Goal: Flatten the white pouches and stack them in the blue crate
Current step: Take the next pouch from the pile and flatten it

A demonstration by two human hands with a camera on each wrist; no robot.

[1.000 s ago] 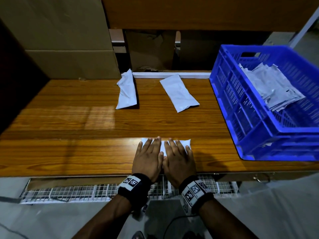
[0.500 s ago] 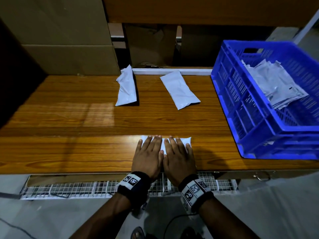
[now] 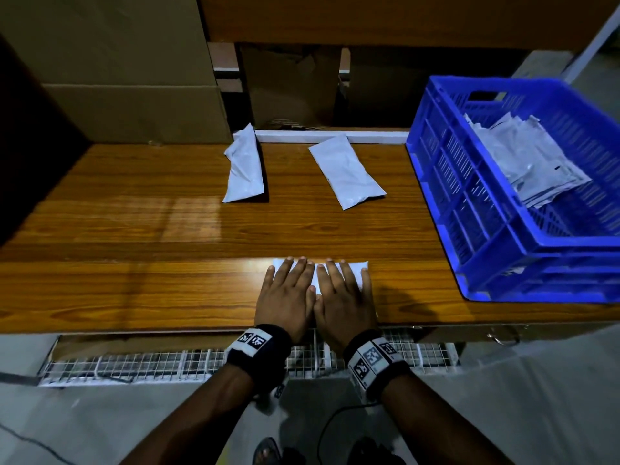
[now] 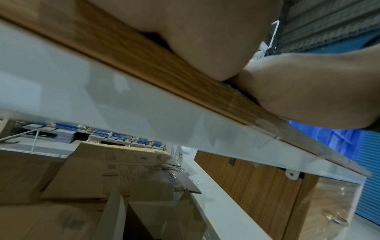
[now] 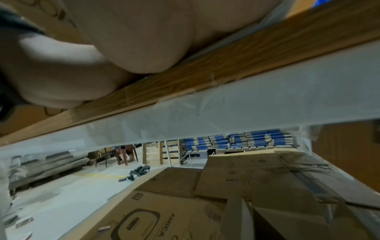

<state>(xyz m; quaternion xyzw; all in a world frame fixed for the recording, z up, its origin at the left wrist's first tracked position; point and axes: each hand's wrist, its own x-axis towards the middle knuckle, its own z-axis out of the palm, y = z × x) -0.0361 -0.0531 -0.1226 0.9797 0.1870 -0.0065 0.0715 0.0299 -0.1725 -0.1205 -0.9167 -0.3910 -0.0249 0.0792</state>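
Both hands lay flat, side by side, on one white pouch at the near edge of the wooden table (image 3: 134, 229). The left hand (image 3: 285, 297) and the right hand (image 3: 345, 298) had their fingers straight and spread, palms down, pressing rather than gripping; nothing was curled round the pouch. Only a strip of the pressed pouch (image 3: 355, 271) showed beyond and between the fingertips, with its right corner peeking out past the right hand's little finger. The wrist views gave only the heels of the hands on the table edge, and no more about the fingers.

Well beyond the fingertips, toward the far edge of the table, two more pouches waited. The left pouch (image 3: 244, 169) looked creased and puffed, partly leaning at the back rail; the right pouch (image 3: 345, 171) lay slantwise and looked fuller than flat. Neither was touched.

Off to the right of the right hand, well apart from it, stood the blue crate (image 3: 469, 182), and in it lay a loose stack of pouches (image 3: 526, 162), fanned somewhat rather than squared.

As a judgement, the task was well along: several pouches were already in the crate, one was being flattened and not yet carried over, and two on the table were left to flatten and stack.
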